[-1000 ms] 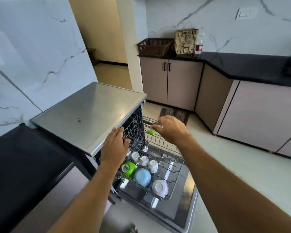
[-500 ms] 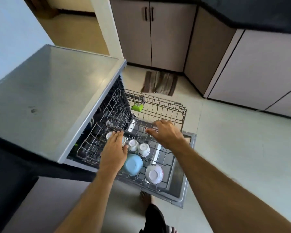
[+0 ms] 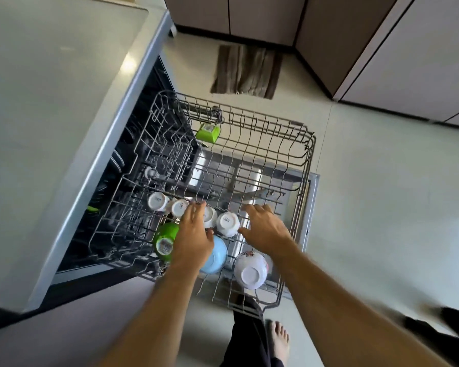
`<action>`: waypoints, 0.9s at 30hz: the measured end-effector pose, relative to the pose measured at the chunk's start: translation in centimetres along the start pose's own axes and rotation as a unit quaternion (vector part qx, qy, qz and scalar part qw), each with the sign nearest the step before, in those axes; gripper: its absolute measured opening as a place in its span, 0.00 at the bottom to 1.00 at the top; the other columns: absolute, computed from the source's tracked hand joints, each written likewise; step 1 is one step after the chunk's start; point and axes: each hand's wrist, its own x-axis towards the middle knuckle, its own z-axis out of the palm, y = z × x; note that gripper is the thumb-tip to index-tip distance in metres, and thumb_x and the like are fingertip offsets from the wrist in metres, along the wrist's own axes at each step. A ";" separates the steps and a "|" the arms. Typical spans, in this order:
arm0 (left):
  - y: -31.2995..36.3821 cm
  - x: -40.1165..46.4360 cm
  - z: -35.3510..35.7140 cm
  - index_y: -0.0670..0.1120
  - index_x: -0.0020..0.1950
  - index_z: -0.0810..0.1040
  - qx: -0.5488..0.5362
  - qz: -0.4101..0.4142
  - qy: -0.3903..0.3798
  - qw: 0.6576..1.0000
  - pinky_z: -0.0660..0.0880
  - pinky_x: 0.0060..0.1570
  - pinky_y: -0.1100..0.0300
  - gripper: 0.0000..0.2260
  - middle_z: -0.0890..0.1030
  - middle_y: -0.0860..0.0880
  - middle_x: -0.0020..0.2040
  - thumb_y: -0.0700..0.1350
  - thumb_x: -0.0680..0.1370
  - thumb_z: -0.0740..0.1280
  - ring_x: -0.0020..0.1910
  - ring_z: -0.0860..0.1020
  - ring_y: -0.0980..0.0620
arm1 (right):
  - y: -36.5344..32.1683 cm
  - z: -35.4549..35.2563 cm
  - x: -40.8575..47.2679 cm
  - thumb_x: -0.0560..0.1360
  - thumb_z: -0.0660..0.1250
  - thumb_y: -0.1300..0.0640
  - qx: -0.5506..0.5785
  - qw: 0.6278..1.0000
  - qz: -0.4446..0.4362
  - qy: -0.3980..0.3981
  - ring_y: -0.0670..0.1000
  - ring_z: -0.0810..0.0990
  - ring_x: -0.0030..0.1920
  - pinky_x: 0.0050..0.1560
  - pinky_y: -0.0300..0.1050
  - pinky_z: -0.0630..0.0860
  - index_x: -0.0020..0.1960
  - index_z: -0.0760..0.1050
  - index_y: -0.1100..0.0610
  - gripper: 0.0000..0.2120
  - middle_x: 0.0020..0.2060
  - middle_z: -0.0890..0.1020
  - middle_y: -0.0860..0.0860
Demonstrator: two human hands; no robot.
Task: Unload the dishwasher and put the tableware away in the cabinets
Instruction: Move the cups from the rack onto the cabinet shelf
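The wire rack (image 3: 289,144) stands pulled out mid-frame. At its lower left a green cup (image 3: 165,241) lies beside the left hand (image 3: 194,234), fingers spread loosely over white cups (image 3: 158,202). The right hand (image 3: 265,229), also loosely spread, hovers by another white cup (image 3: 228,223), holding nothing.

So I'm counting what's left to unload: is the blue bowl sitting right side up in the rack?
No, the blue bowl lies upside down in the rack, its rounded underside facing the camera.
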 end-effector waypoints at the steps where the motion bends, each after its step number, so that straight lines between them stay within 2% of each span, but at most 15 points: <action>1: -0.4 0.5 0.6 0.47 0.78 0.58 -0.002 -0.005 -0.004 1.000 0.61 0.73 0.52 0.32 0.60 0.45 0.77 0.40 0.77 0.68 0.77 0.59 0.45 | 0.2 0.6 0.7 0.75 0.68 0.51 0.002 1.000 -0.003 -0.002 0.56 0.66 0.70 0.64 0.55 0.73 0.75 0.61 0.51 0.31 0.70 0.72 0.52; 5: -1.9 2.2 2.6 0.47 0.77 0.59 0.007 -0.007 -0.018 1.000 0.65 0.72 0.49 0.33 0.64 0.45 0.75 0.39 0.75 0.69 0.75 0.61 0.45 | 0.1 3.4 2.8 0.71 0.68 0.61 -0.041 0.998 -0.043 -0.024 0.58 0.63 0.71 0.67 0.57 0.70 0.77 0.55 0.44 0.39 0.72 0.66 0.51; 7: -2.5 2.8 3.4 0.46 0.76 0.60 0.014 0.005 -0.017 1.000 0.67 0.70 0.50 0.32 0.65 0.45 0.74 0.39 0.75 0.69 0.73 0.63 0.46 | 0.0 4.7 3.6 0.73 0.67 0.63 -0.070 0.995 -0.060 -0.033 0.59 0.63 0.71 0.66 0.57 0.71 0.76 0.53 0.40 0.40 0.72 0.65 0.52; 11: -3.5 3.6 4.5 0.45 0.74 0.65 0.032 0.034 -0.021 0.999 0.71 0.64 0.54 0.29 0.70 0.46 0.68 0.37 0.74 0.69 0.67 0.69 0.45 | -0.5 6.5 4.8 0.75 0.61 0.65 -0.087 0.994 -0.067 -0.029 0.60 0.65 0.68 0.64 0.58 0.71 0.75 0.56 0.37 0.36 0.69 0.65 0.55; 17: -4.4 4.7 5.8 0.47 0.73 0.64 0.011 0.028 -0.028 0.999 0.72 0.62 0.48 0.33 0.71 0.45 0.67 0.36 0.70 0.71 0.65 0.71 0.44 | -0.8 7.6 6.0 0.77 0.61 0.64 -0.127 0.991 -0.042 -0.010 0.63 0.66 0.68 0.65 0.63 0.69 0.76 0.52 0.45 0.34 0.70 0.65 0.57; 21: -4.6 5.4 6.4 0.51 0.73 0.62 -0.049 0.018 -0.032 0.998 0.74 0.59 0.48 0.32 0.70 0.47 0.67 0.46 0.72 0.73 0.65 0.71 0.46 | -0.7 7.7 6.5 0.78 0.62 0.62 -0.136 0.990 -0.034 -0.009 0.65 0.58 0.75 0.71 0.70 0.59 0.77 0.51 0.46 0.33 0.77 0.53 0.57; 23: -5.0 5.7 6.7 0.50 0.73 0.63 -0.070 0.023 -0.026 0.997 0.74 0.59 0.50 0.33 0.70 0.46 0.66 0.43 0.71 0.75 0.65 0.71 0.46 | -0.5 7.9 6.5 0.76 0.66 0.61 -0.118 0.992 -0.045 -0.001 0.63 0.56 0.76 0.71 0.72 0.57 0.75 0.53 0.46 0.34 0.77 0.55 0.53; 25: -5.1 5.8 7.0 0.48 0.72 0.64 -0.075 0.024 -0.018 0.997 0.73 0.59 0.51 0.35 0.71 0.45 0.65 0.41 0.69 0.77 0.64 0.72 0.46 | -0.1 8.0 6.2 0.74 0.69 0.59 -0.091 0.994 -0.056 0.007 0.60 0.57 0.76 0.71 0.72 0.59 0.74 0.56 0.48 0.34 0.74 0.61 0.49; 27: -5.2 5.9 7.5 0.48 0.72 0.65 -0.074 0.013 -0.003 0.997 0.73 0.60 0.53 0.38 0.71 0.44 0.64 0.43 0.67 0.80 0.63 0.72 0.46 | 0.6 7.8 5.7 0.73 0.71 0.57 -0.044 0.998 -0.051 0.005 0.57 0.57 0.77 0.71 0.71 0.58 0.73 0.58 0.50 0.33 0.71 0.65 0.48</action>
